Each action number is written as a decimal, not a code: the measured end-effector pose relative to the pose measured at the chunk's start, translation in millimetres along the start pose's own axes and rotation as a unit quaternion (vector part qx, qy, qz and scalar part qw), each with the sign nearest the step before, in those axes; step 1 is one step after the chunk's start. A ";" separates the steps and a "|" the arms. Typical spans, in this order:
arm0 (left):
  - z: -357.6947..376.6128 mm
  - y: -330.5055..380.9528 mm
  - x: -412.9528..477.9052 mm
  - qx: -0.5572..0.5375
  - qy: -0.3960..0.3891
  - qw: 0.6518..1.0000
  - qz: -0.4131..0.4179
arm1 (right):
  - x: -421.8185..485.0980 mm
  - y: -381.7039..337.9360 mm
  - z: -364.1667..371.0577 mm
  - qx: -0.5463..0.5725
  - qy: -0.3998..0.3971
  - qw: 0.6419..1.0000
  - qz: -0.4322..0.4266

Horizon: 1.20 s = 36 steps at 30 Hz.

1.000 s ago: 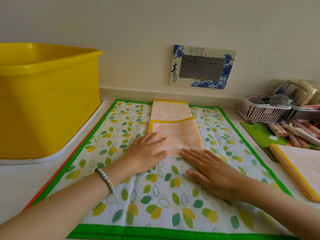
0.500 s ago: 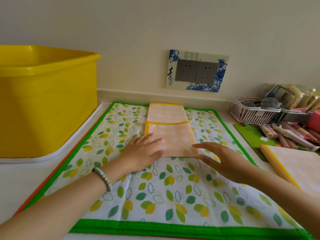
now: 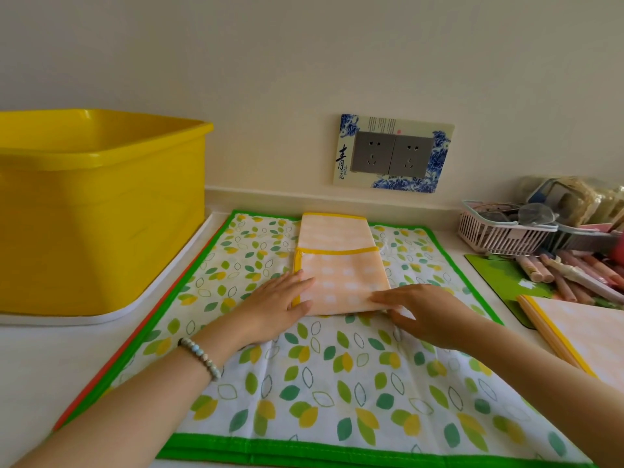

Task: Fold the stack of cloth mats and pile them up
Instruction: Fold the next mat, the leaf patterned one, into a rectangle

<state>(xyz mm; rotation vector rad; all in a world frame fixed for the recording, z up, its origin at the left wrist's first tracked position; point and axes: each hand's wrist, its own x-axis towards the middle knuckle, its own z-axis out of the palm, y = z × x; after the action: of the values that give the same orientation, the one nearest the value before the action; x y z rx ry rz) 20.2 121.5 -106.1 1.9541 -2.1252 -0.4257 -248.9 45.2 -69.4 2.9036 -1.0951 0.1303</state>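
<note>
The right hand (image 3: 429, 315), which lay flat on the leaf-printed white cloth mat with a green border (image 3: 320, 383) a second ago and then lifted, now sits at the lower right corner of the peach checked cloth mat with yellow binding (image 3: 344, 278); its fingers lie on top and the thumb seems tucked under the edge, pinching the corner. The left hand (image 3: 277, 305) has stayed put, flat with straight fingers, pressing the lower left edge. The peach mat, folded into a narrow strip, lies at the centre of the frame on the leaf-printed mat, which is spread over the pale surface (image 3: 33, 366). It looks thin, soft and light; it would likely slide and spring open at its folds. The bound corners probably give the firmest hold, with the other hand pinning the crease. Another peach cloth mat (image 3: 587, 336) waits at the right edge of the frame.
</note>
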 end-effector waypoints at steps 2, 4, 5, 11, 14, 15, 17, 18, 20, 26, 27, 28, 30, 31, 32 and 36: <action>-1.9 2.0 0.0 0.019 -0.013 1.000 -0.002 | 2.1 -0.3 -1.2 0.001 0.004 1.000 0.005; -2.0 3.9 0.1 0.027 -0.013 1.000 -0.002 | 2.6 -1.2 0.0 0.007 0.014 1.000 0.010; -2.1 4.4 -0.6 0.027 -0.007 1.000 -0.001 | 1.8 -2.1 1.6 0.011 0.022 1.000 0.016; -16.6 9.2 -15.4 -0.119 -0.029 0.992 0.029 | -10.1 -4.0 -1.4 0.114 0.074 0.990 0.047; -23.3 9.3 -26.6 -0.105 0.004 0.993 0.051 | -27.4 -10.8 -11.7 0.139 0.127 0.982 0.024; -24.0 8.8 -29.3 -0.077 0.023 0.995 0.065 | -35.0 -15.7 -15.5 0.140 0.135 0.981 0.005; -26.2 9.6 -34.6 -0.017 0.031 0.994 0.101 | -50.9 -26.8 -22.5 0.144 0.134 0.980 -0.037; -26.9 10.6 -36.0 0.021 0.020 0.993 0.115 | -58.7 -31.6 -23.9 0.150 0.136 0.977 -0.061; -25.7 12.9 -39.4 0.112 -0.010 0.985 0.134 | -71.3 -39.1 -23.1 0.162 0.159 0.969 -0.101; -8.6 26.0 -57.0 0.175 -0.055 0.973 0.139 | -81.5 -30.5 -16.1 0.107 0.125 0.978 -0.130; -5.5 28.4 -59.3 0.187 -0.058 0.969 0.149 | -79.2 -26.7 -13.7 0.099 0.084 0.984 -0.124; -2.9 30.0 -61.2 0.193 -0.059 0.966 0.160 | -76.5 -23.2 -10.6 0.096 0.051 0.987 -0.120; -0.9 30.9 -66.6 0.176 -0.058 0.968 0.172 | -71.3 -16.8 -3.8 0.094 0.009 0.988 -0.123; -1.4 30.4 -70.4 0.160 -0.061 0.970 0.174 | -69.5 -14.6 -1.0 0.093 -0.004 0.988 -0.127; -2.6 30.1 -73.9 0.146 -0.066 0.971 0.176 | -68.2 -12.9 1.7 0.093 -0.012 0.987 -0.132; -4.9 29.7 -78.9 0.128 -0.072 0.973 0.178 | -67.5 -9.0 7.3 0.093 -0.018 0.986 -0.139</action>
<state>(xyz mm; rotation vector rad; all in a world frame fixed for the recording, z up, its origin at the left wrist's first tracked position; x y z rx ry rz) 1.4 201.9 -88.4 1.6446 -2.6737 -0.2414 -293.0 95.9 -82.8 3.1999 -0.7036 0.1808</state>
